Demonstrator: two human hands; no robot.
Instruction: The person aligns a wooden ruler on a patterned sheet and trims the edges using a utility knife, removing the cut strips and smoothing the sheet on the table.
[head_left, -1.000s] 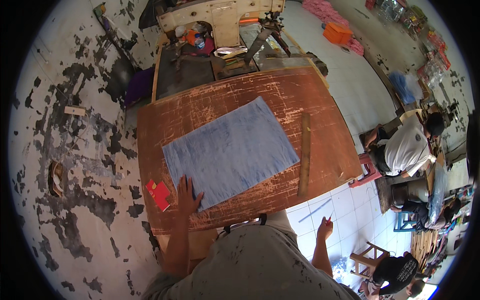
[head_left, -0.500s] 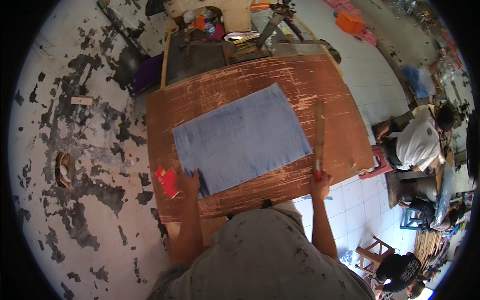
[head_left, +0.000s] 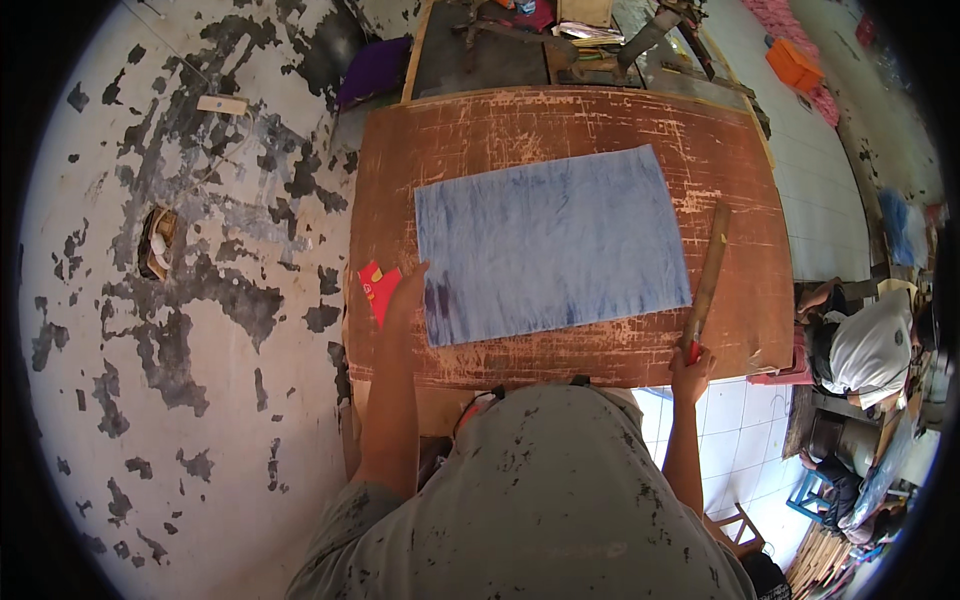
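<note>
A blue, streaky rectangular sheet [head_left: 555, 245] lies flat on the worn brown tabletop [head_left: 480, 130]. My left hand [head_left: 407, 292] rests at its left edge, with fingers outstretched and one fingertip at the border. Beside that hand, on the left, lies a red packet [head_left: 377, 286], partly covered by it. My right hand [head_left: 692, 370] is closed near the table's front edge, around a small red object [head_left: 693, 351] whose kind I cannot make out. A long brown flat strip [head_left: 711, 262] runs away from that hand, along the right of the sheet, apart from it.
Beyond the tabletop are a dark panel [head_left: 480, 65] and metal parts [head_left: 650, 40]. A peeling wall [head_left: 230, 330] rises on the left. On the right, a person in a white shirt [head_left: 868, 340] sits low, and an orange box [head_left: 793, 65] lies farther back.
The view has turned, so the table appears farther right and straighter. My left hand has drawn back from the sheet to its edge. My right hand stays closed at the strip's near end.
</note>
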